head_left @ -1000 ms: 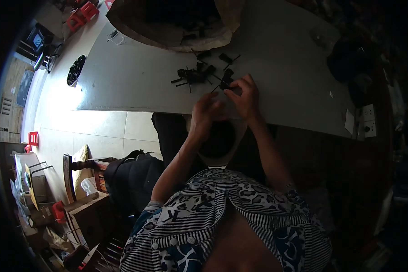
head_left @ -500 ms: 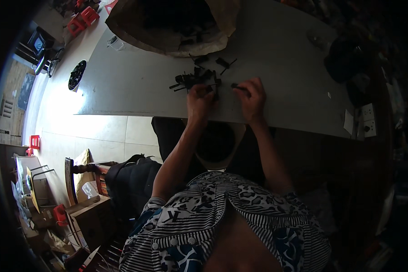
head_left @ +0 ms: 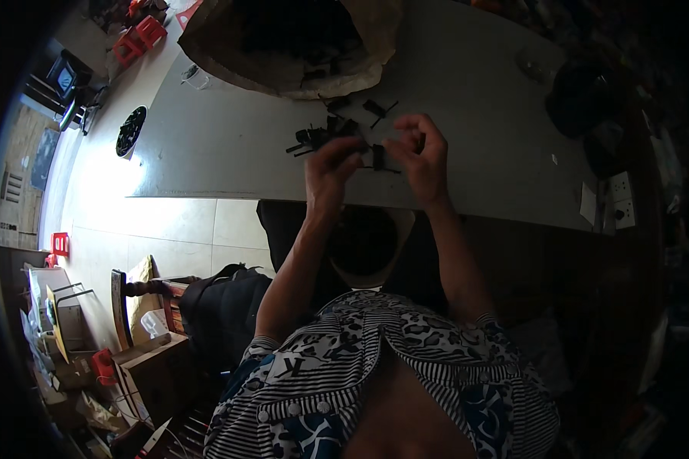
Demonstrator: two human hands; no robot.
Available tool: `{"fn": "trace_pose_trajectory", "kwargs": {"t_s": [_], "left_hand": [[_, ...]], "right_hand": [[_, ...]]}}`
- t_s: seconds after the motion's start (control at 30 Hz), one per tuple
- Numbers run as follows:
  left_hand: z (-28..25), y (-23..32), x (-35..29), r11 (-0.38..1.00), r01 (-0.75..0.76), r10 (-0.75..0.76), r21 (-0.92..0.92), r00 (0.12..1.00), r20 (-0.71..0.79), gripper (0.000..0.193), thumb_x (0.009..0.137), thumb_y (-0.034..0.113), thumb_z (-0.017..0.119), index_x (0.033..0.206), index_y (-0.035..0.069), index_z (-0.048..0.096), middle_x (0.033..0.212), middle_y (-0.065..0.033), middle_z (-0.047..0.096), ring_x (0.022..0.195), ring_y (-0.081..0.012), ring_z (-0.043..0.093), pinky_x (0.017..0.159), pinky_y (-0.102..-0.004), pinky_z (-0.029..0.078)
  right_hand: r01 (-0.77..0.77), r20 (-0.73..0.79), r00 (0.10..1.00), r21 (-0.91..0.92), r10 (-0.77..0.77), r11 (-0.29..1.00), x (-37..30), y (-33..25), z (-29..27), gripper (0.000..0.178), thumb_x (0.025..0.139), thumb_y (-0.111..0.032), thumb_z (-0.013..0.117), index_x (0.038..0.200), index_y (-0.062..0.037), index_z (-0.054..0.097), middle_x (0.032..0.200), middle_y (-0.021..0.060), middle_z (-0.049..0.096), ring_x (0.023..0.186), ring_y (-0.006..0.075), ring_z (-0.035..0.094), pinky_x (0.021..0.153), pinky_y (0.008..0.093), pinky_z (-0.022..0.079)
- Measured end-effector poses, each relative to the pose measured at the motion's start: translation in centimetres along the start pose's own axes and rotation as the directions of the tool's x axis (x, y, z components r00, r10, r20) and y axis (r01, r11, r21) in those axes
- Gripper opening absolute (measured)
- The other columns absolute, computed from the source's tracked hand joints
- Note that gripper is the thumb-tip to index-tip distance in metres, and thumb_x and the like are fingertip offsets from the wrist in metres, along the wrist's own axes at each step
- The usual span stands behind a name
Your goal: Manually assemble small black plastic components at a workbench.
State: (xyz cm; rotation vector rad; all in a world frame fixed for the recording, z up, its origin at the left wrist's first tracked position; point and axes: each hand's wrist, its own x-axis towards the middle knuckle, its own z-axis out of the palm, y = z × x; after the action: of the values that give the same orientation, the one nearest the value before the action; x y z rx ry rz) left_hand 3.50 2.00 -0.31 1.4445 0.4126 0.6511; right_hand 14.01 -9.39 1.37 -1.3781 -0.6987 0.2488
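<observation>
My left hand [head_left: 331, 172] is above the near part of the grey table, fingers reaching right and apart from the thumb, with nothing seen between them. Opposite it, my right hand [head_left: 423, 161] has its fingers curved and parted; a dark spot among them is too dim to make out. In the gap between my hands is a small black part [head_left: 377, 157] with a thin bar across its near end. Just beyond my left hand lies a pile of similar black parts [head_left: 311, 138]. A single black part with a thin rod [head_left: 376, 109] sits farther off.
A big brown sack [head_left: 298, 90] with dark contents lies open at the table's [head_left: 482, 99] far side. Below the near edge, a pale-rimmed bin [head_left: 406, 237] stands between my legs. A clear cup [head_left: 197, 76] and a dark rounded object [head_left: 582, 99] are farther out.
Both hands have loosened from the small black parts at their fingertips, and their fingers have spread. A black part now shows in the gap between them.
</observation>
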Motion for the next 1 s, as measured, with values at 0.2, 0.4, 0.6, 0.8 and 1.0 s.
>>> {"fn": "trace_pose_trajectory", "kwargs": {"t_s": [0.2,0.4,0.6,0.8,1.0], "left_hand": [[-0.1,2.1,-1.6,0.983,0.176,-0.159,-0.043,0.951,0.266,0.021,0.075,0.000,0.057,0.096,-0.002,0.057,0.082,-0.0080,0.061,0.070,-0.0130,0.058,0.062,-0.0242,0.047],[-0.8,2.0,-2.1,0.963,0.199,-0.155,-0.182,0.960,0.232,0.018,0.073,-0.003,0.056,0.091,-0.004,0.057,0.079,-0.0100,0.062,0.066,-0.0150,0.060,0.062,-0.0261,0.049],[-0.9,3.1,-2.1,0.984,0.170,-0.181,0.063,0.941,0.287,0.018,0.072,-0.004,0.059,0.089,-0.005,0.059,0.074,-0.0089,0.062,0.061,-0.0120,0.059,0.057,-0.0235,0.048],[-0.4,2.8,-2.6,0.982,0.027,-0.078,0.186,0.959,0.274,0.021,0.069,-0.008,0.057,0.090,-0.006,0.059,0.073,-0.0095,0.062,0.061,-0.0122,0.059,0.057,-0.0228,0.048],[-0.1,2.9,-2.9,0.967,-0.088,0.037,0.238,0.978,0.207,0.015,0.068,-0.008,0.058,0.083,-0.006,0.059,0.072,-0.0110,0.063,0.064,-0.0150,0.062,0.058,-0.0240,0.049]], "right_hand": [[-0.117,0.242,0.967,0.144,0.079,0.983,-0.3,-0.3,-0.4,0.015,0.075,-0.013,0.067,0.079,-0.0028,0.057,0.066,-0.0023,0.051,0.058,0.0033,0.042,0.053,0.0181,0.033],[-0.167,0.427,0.904,0.316,0.017,0.934,-1.1,0.4,-1.6,0.024,0.073,-0.022,0.071,0.074,-0.0026,0.056,0.068,-0.0010,0.053,0.060,0.0052,0.047,0.056,0.0202,0.036],[-0.309,0.462,0.875,0.303,0.145,0.901,-2.0,-0.1,-1.4,0.022,0.070,-0.016,0.072,0.075,-0.0052,0.054,0.069,-0.0026,0.053,0.061,0.0046,0.047,0.056,0.0200,0.037],[-0.374,0.396,0.880,0.238,0.262,0.896,-2.7,-0.1,-1.0,0.018,0.069,-0.007,0.070,0.077,-0.0059,0.054,0.069,-0.0038,0.053,0.060,0.0035,0.046,0.055,0.0190,0.037],[-0.354,0.281,0.922,0.336,0.265,0.873,-3.7,0.3,0.0,0.016,0.069,-0.005,0.069,0.078,-0.0058,0.055,0.067,-0.0044,0.051,0.060,0.0037,0.045,0.054,0.0184,0.036]]}}
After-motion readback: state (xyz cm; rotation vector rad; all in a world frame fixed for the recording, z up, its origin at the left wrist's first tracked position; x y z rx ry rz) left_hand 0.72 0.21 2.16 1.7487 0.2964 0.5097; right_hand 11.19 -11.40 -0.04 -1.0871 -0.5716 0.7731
